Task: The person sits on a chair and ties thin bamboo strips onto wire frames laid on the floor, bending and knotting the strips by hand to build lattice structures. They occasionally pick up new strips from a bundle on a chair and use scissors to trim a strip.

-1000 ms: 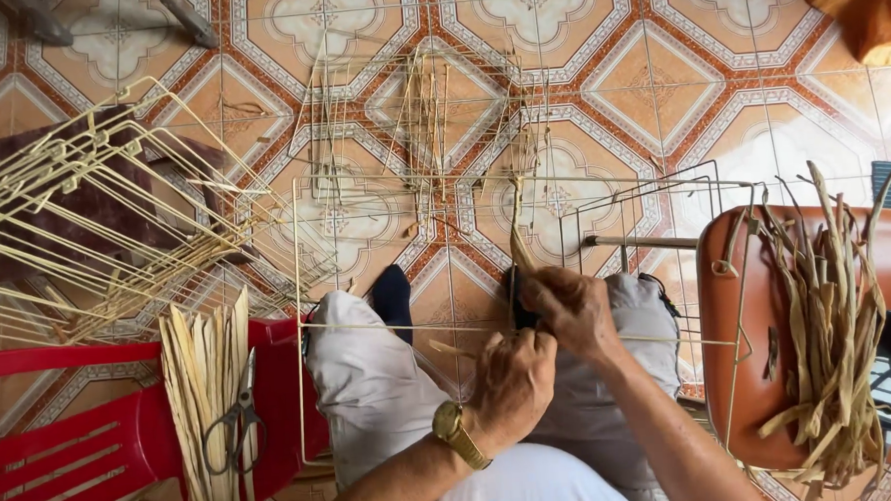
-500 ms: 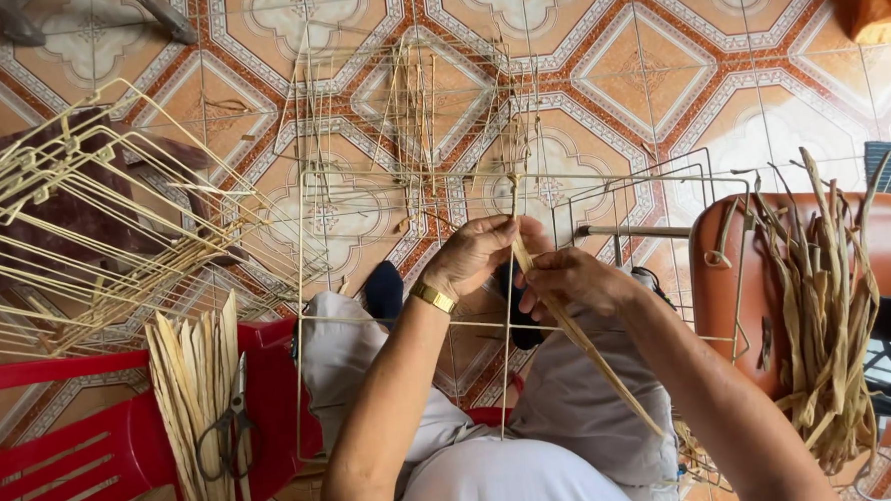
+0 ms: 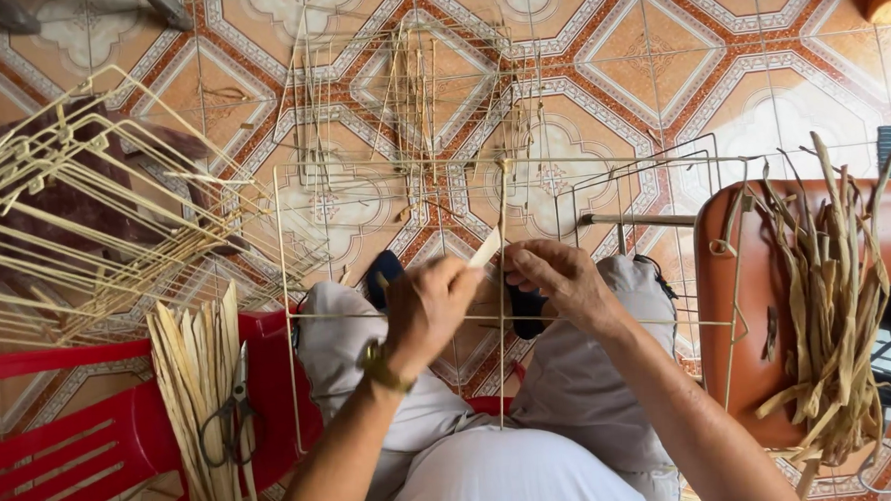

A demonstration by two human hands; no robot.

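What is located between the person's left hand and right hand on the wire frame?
In the head view, a vertical wire of the frame and a pale flat strip stand between the left hand and the right hand.

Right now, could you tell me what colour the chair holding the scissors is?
The chair under the scissors is bright red, clearest in the head view.
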